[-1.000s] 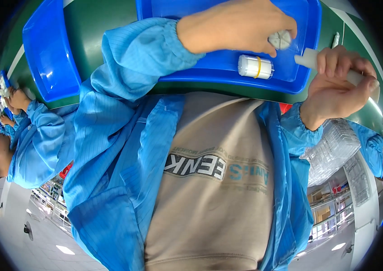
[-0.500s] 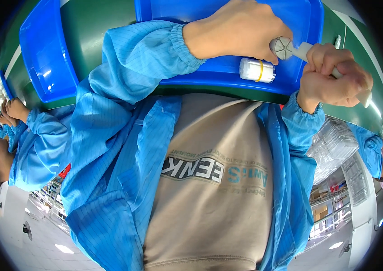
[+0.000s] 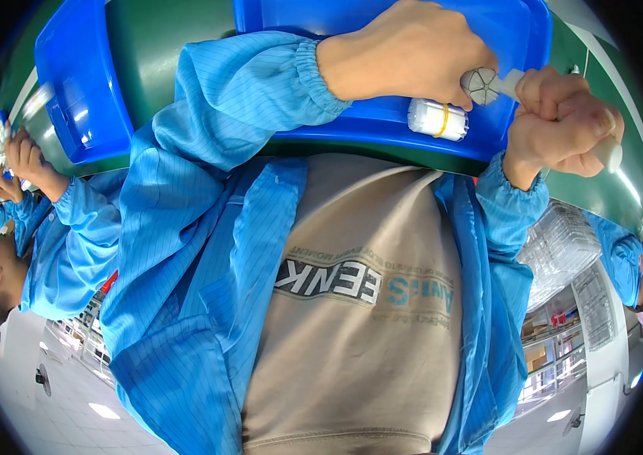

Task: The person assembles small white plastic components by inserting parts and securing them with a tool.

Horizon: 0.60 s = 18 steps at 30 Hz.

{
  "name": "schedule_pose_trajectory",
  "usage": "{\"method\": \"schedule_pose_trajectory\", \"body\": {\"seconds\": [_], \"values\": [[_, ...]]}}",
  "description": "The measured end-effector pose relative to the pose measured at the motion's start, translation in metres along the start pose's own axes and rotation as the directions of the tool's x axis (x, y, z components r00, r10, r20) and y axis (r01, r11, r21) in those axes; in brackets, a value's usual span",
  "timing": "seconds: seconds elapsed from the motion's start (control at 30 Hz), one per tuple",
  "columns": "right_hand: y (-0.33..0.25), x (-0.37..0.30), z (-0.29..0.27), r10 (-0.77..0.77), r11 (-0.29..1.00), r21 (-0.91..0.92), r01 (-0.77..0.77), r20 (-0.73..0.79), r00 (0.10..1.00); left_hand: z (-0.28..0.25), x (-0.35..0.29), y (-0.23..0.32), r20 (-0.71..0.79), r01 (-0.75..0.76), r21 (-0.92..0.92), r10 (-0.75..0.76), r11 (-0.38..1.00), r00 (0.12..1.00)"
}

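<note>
My left hand point(image 3: 412, 53) is closed around a pale round end piece point(image 3: 481, 86) with dark radial lines across its face. Between my hands, a short white stem point(image 3: 510, 82) runs from beside that piece into my right fist; whether the two are joined I cannot tell. My right hand point(image 3: 560, 125) wraps tightly round a white rod, whose rounded tip point(image 3: 610, 155) pokes out on the far side of the fist. Just below my left fingers, a bundle of white tubes point(image 3: 429, 118) held by a yellow band lies in the blue tray point(image 3: 382, 125).
The tray rests on a green tabletop point(image 3: 162, 68). Another blue tray point(image 3: 83, 76) stands to the left. Further left, a co-worker point(image 3: 71, 250) in a blue smock handles small white parts. Stacked clear plastic trays point(image 3: 560, 250) are at the lower right.
My hands keep their grip, and the round end piece now shows more of its lined face. The co-worker's hand at the left has risen, and the whole view has shifted slightly.
</note>
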State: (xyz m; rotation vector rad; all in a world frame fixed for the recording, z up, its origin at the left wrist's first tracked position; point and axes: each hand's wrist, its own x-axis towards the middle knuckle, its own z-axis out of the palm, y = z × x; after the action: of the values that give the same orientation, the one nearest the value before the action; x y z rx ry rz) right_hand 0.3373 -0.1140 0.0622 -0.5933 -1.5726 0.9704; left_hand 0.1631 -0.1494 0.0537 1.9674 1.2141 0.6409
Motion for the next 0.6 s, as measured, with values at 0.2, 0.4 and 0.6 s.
{"method": "schedule_pose_trajectory", "body": {"seconds": [0.2, 0.4, 0.6], "values": [[0.003, -0.002, -0.001, -0.036, 0.99, -0.137, 0.039, 0.029, 0.999, 0.003, 0.003, 0.002, -0.003, -0.012, 0.01, 0.012, 1.0, 1.0], [0.009, -0.013, -0.001, -0.07, 0.986, -0.16, 0.055, -0.094, 0.993, -0.01, 0.003, 0.025, 0.048, 0.008, -0.058, -0.005, 0.998, 0.999], [-0.01, -0.002, -0.009, 0.202, 0.976, 0.109, -0.188, -0.138, 0.97, -0.024, 0.001, 0.048, 0.129, 0.222, 0.404, -0.296, 0.887, 0.946]]}}
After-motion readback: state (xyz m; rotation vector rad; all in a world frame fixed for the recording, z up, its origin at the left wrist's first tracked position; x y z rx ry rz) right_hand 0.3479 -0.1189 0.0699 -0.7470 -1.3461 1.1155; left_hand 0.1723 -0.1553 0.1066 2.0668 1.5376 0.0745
